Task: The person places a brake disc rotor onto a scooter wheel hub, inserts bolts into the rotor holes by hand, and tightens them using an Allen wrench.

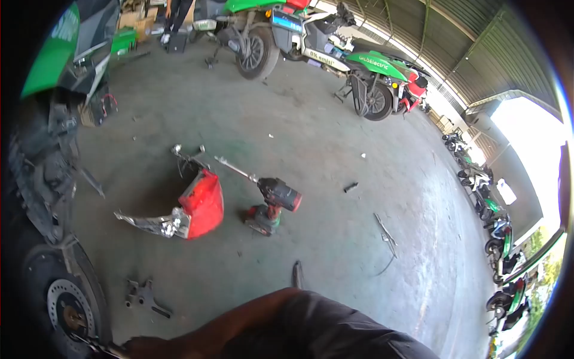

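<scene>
Beside the fingers of the right hand (146, 347), taken as right from the arm's line, lie one slim metal bar-like piece (98, 345), touching or nearly so, and one scooter wheel (74, 311) with one brake disc (58, 296). Fingers cropped and dark; can't make out whether they grip the bar or only rest near it. Left hand: outside the frame. Handling, judged: wheel heavy and stiff, tyre grippy, best held by the tread; disc smooth, perhaps slick, edges to be avoided. Bar probably rigid and light, best held mid-length. Counts, outward from the fingers: one metal bracket (143, 296), just beyond; farther, one red tail-light unit (205, 206), lens likely brittle; past it, one cordless impact driver (278, 194) with one long extension (236, 169); well apart, one small dark cylinder (351, 187).
</scene>
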`<move>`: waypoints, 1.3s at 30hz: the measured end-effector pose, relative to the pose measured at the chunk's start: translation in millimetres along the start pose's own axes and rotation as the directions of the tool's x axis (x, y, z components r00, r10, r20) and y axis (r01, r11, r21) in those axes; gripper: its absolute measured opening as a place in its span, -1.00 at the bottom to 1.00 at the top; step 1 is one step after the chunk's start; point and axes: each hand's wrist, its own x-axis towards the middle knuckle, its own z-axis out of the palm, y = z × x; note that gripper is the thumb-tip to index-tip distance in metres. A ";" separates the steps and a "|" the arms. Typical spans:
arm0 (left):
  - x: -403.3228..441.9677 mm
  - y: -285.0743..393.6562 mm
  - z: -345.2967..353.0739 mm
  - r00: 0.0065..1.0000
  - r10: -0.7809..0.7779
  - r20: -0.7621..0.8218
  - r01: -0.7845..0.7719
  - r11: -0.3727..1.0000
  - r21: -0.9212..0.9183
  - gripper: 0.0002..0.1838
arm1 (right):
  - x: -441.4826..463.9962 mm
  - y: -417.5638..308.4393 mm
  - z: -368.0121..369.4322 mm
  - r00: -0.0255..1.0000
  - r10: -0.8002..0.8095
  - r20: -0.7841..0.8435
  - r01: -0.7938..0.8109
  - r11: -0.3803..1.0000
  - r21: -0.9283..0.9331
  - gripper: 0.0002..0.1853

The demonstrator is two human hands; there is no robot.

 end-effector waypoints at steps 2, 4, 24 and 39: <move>28.5 -32.6 -47.3 0.946 0.176 0.271 -0.097 0.955 -0.279 -0.55 | -5.8 5.0 -2.0 0.996 -0.084 0.003 0.083 0.983 -0.164 -0.55; 33.3 -47.4 -75.7 0.895 0.289 0.341 -0.248 0.955 -0.161 -0.57 | 2.3 -6.1 -3.9 0.985 -0.161 0.066 0.174 0.918 -0.357 -0.67; -3.5 -7.2 27.8 0.951 0.304 -0.055 -0.293 0.829 -0.477 -0.85 | 3.6 -4.6 -19.7 0.983 -0.095 0.159 0.155 0.891 -0.426 -0.64; -6.0 -3.5 34.0 0.960 0.264 -0.095 -0.280 0.873 -0.400 -0.83 | 16.9 -16.0 -25.2 0.942 -0.216 0.258 0.323 0.799 -0.507 -0.60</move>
